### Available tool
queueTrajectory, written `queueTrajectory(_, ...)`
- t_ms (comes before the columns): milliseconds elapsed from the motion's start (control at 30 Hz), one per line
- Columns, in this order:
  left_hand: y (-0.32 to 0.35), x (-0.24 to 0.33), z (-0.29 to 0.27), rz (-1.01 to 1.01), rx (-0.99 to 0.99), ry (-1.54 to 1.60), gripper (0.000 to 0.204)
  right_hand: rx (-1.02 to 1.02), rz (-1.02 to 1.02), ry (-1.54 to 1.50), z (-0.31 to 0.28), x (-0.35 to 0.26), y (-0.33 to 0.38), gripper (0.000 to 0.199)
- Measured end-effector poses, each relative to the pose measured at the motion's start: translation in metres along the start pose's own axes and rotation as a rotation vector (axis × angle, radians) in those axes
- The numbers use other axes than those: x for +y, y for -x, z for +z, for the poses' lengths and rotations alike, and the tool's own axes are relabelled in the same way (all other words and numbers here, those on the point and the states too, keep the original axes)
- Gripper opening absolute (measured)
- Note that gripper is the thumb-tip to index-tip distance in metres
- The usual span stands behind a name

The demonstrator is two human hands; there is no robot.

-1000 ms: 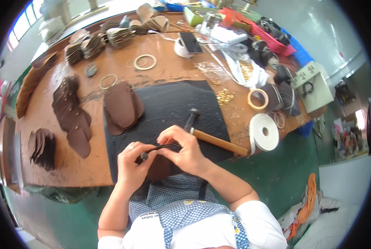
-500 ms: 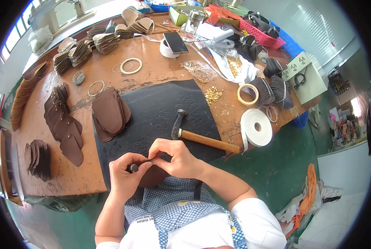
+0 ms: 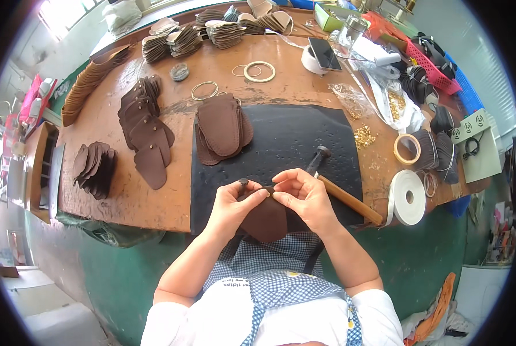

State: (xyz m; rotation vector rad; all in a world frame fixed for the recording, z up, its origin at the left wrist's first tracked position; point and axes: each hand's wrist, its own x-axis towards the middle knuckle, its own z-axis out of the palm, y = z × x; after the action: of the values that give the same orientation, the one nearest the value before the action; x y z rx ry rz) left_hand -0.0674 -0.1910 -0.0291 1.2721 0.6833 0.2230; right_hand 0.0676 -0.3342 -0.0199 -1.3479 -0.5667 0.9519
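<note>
A dark brown leather piece point(image 3: 267, 222) hangs over the bench's near edge, its top held between my two hands. My left hand point(image 3: 230, 202) pinches its upper left edge, and a short dark metal rod point(image 3: 243, 182) pokes up between the fingers. A small gold rivet point(image 3: 268, 194) shows at the top of the leather, by the left thumb. My right hand point(image 3: 304, 199) has thumb and fingertips closed on the upper right edge. Just beyond that hand lies a hammer point(image 3: 350, 199) with a wooden handle, its head on the black mat point(image 3: 292, 132).
Stitched brown leather pieces point(image 3: 220, 130) lie stacked on the mat. To the left are overlapping riveted pieces point(image 3: 145, 130) and another stack point(image 3: 95, 170). Loose gold rivets point(image 3: 364, 137), a white tape roll point(image 3: 408, 197) and a yellowish tape ring point(image 3: 406, 149) lie right. A phone point(image 3: 325, 53) rests farther back.
The view has swung left, so the bench appears farther right. My right fingers have opened a little from the left ones, and the gold rivet now shows at the leather's top.
</note>
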Motion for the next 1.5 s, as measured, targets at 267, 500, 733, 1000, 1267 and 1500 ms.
queueTrajectory(267,-0.001,-0.004,-0.004,-0.022,-0.049,0.063,0.014,-0.031,0.047,0.013,0.000,0.002,-0.004,0.034)
queueTrajectory(500,0.002,0.001,-0.006,0.048,-0.108,0.032,0.016,-0.048,0.054,-0.079,-0.003,0.006,-0.005,0.031)
queueTrajectory(733,0.005,0.007,-0.010,0.037,-0.136,0.003,0.018,-0.108,0.064,-0.113,-0.003,0.002,-0.009,0.025)
queueTrajectory(1000,0.007,0.003,-0.012,0.086,-0.144,-0.033,0.018,-0.135,0.090,-0.193,-0.004,0.006,-0.008,0.026)
queueTrajectory(1267,0.008,-0.002,-0.013,0.102,-0.126,-0.025,0.016,-0.146,0.081,-0.178,-0.001,0.004,-0.007,0.025)
queueTrajectory(1500,0.008,-0.004,-0.016,0.115,-0.128,-0.074,0.018,-0.120,0.008,-0.023,0.004,0.005,-0.005,0.024)
